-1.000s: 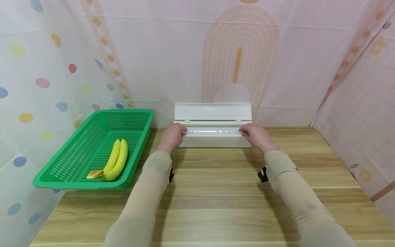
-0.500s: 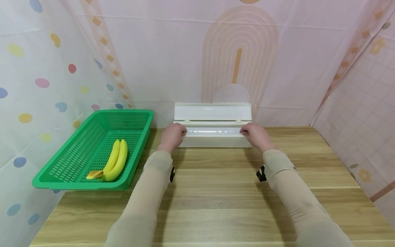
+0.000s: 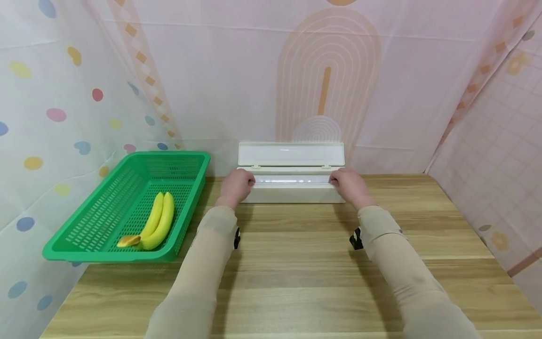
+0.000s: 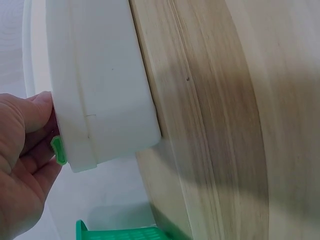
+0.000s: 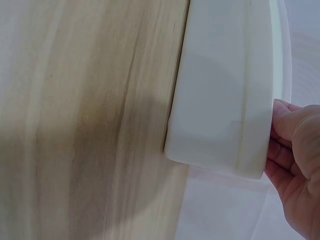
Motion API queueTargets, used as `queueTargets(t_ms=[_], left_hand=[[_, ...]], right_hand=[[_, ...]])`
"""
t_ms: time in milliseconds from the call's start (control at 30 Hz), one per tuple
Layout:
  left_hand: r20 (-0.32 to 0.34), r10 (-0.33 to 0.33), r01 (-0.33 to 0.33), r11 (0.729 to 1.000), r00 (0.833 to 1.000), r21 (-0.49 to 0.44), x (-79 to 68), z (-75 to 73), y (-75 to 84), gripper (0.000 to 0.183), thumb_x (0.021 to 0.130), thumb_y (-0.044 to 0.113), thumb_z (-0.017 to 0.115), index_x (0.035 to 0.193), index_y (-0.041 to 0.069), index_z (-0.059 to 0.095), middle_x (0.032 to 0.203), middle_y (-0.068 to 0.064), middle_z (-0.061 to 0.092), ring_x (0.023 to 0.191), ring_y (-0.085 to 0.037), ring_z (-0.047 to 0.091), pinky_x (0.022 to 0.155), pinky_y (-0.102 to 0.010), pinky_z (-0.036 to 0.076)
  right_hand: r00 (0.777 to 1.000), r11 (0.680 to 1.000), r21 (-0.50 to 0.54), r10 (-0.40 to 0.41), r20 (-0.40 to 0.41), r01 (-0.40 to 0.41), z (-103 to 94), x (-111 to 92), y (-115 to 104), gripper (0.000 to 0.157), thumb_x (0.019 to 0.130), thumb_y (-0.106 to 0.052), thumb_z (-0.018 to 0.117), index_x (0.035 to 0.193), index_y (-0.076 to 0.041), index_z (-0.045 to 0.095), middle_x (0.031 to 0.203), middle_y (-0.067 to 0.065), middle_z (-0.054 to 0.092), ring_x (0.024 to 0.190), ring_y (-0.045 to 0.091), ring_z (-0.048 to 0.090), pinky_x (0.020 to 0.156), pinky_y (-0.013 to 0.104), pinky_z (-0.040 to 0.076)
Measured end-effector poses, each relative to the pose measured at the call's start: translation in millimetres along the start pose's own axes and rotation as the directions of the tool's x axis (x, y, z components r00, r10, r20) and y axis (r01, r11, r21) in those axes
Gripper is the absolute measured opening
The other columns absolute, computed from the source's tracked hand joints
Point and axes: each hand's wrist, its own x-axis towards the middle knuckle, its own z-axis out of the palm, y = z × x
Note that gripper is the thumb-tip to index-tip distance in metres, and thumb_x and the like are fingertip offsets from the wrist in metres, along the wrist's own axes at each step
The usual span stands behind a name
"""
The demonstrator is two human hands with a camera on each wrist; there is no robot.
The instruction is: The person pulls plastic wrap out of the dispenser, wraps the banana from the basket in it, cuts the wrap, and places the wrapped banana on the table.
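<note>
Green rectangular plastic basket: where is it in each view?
Head: the green rectangular plastic basket stands at left, holding two yellow bananas.
Left wrist: only part shows, at the bottom edge, mostly left of centre.
Right wrist: not in it.
Shared landmark: the long white rectangular box, in all three views.

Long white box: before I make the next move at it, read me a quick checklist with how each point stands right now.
1. Lid open: ok, it stands raised at the back of the white box.
2. Left grip in place: ok, at the box's left end.
3. Right grip in place: ok, at the right end.
4. Firm hold on both sides: cannot tell; the box hides part of each grip in the wrist views.
5. Side clearance: ok, the green basket with the bananas stands apart, to the left.
6. Box's back fully on the wooden table: cannot tell, it is out of sight.
</note>
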Motion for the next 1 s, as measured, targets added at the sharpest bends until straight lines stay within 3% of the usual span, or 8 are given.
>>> queueTargets(t_ms=[100, 267, 400, 700, 867, 1000], left_hand=[[-0.009, -0.020, 0.020, 1.000, 1.000, 0.019, 0.9, 1.8, 0.6, 0.032, 0.084, -0.008, 0.045, 0.085, 0.007, 0.073, 0.091, -0.007, 0.063, 0.078, -0.022, 0.049, 0.062, -0.032, 0.036], [-0.016, -0.044, 0.045, 0.997, 0.999, 0.064, 1.8, 3.6, 3.4, 0.029, 0.092, -0.004, 0.048, 0.093, 0.006, 0.075, 0.099, -0.009, 0.068, 0.083, -0.023, 0.055, 0.064, -0.035, 0.045], [-0.019, -0.048, 0.049, 0.994, 0.999, 0.099, 0.3, 3.9, 5.0, 0.022, 0.099, 0.006, 0.054, 0.099, 0.007, 0.076, 0.106, -0.010, 0.070, 0.095, -0.026, 0.064, 0.073, -0.042, 0.055], [-0.069, -0.028, 0.036, 0.992, 0.997, 0.118, -1.5, 7.6, 2.0, 0.025, 0.094, -0.004, 0.049, 0.088, 0.006, 0.071, 0.091, -0.010, 0.065, 0.080, -0.024, 0.056, 0.062, -0.039, 0.050], [-0.081, -0.003, 0.014, 0.991, 0.997, 0.136, -1.3, 7.3, 0.4, 0.021, 0.092, -0.005, 0.055, 0.096, 0.005, 0.073, 0.095, -0.012, 0.066, 0.088, -0.027, 0.061, 0.069, -0.042, 0.054], [-0.077, -0.001, 0.013, 0.988, 0.997, 0.151, -1.4, 6.9, 1.4, 0.021, 0.092, -0.004, 0.057, 0.102, 0.004, 0.073, 0.100, -0.014, 0.067, 0.095, -0.031, 0.063, 0.077, -0.045, 0.056]], right_hand=[[1.000, 1.000, -0.003, 0.008, -0.003, -0.008, 1.6, 0, 0, 0.010, 0.095, -0.001, 0.061, 0.096, -0.001, 0.071, 0.098, 0.014, 0.068, 0.100, 0.034, 0.060, 0.091, 0.045, 0.048], [0.999, 1.000, 0.011, -0.012, -0.042, 0.013, 1.8, -3, -2, 0.009, 0.094, 0.002, 0.061, 0.092, -0.001, 0.069, 0.094, 0.014, 0.067, 0.098, 0.035, 0.060, 0.090, 0.045, 0.048], [0.996, 1.000, 0.012, -0.026, -0.081, 0.027, 4.1, -4, -2, 0.008, 0.092, 0.001, 0.062, 0.089, -0.002, 0.068, 0.090, 0.012, 0.065, 0.094, 0.034, 0.059, 0.087, 0.044, 0.049], [0.999, 0.999, 0.006, 0.040, -0.032, -0.040, 10.3, -1, -4, 0.009, 0.097, -0.001, 0.059, 0.097, -0.001, 0.067, 0.099, 0.014, 0.065, 0.103, 0.035, 0.058, 0.094, 0.045, 0.047], [0.997, 0.997, 0.003, 0.072, -0.022, -0.072, 10.7, 0, -6, 0.010, 0.099, -0.005, 0.058, 0.099, 0.000, 0.067, 0.101, 0.015, 0.065, 0.105, 0.035, 0.057, 0.096, 0.045, 0.046], [0.996, 0.999, -0.012, 0.048, -0.075, -0.049, 14.3, -1, -5, 0.010, 0.098, -0.005, 0.058, 0.098, 0.002, 0.066, 0.099, 0.017, 0.065, 0.102, 0.036, 0.058, 0.095, 0.045, 0.047]])
